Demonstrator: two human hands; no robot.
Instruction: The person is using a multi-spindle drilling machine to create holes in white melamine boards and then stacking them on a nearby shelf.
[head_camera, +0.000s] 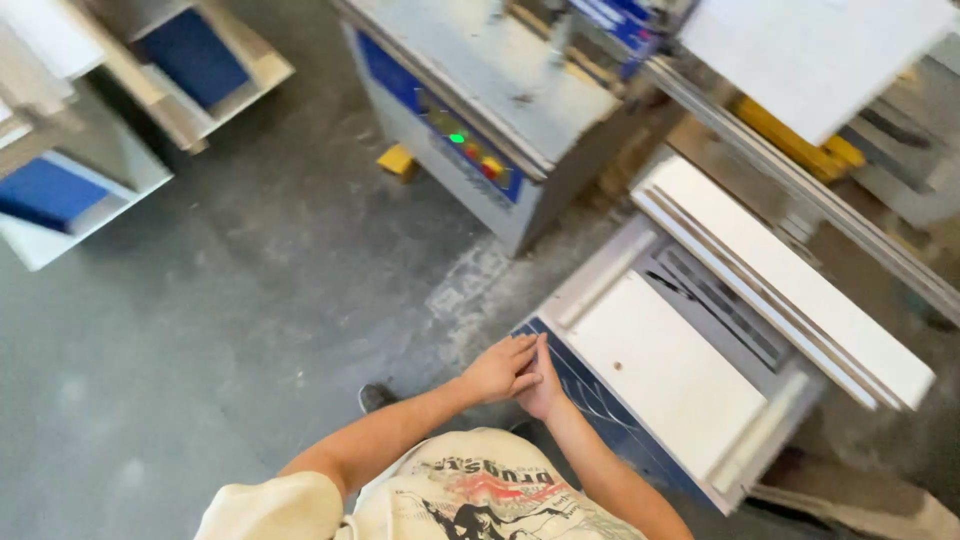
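Grey workshop floor (250, 300); left hand (497, 370) overlaps right hand (543, 385) at the white panel's (665, 370) corner, fingers loose, grip hidden.

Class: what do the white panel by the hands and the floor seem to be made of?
White panel: probably laminated board; smooth matte white face, square edges, one small drill hole. Floor: looks like bare concrete; dull grey, mottled, with pale dust patches. Both hands meet at the panel's blue-faced corner.
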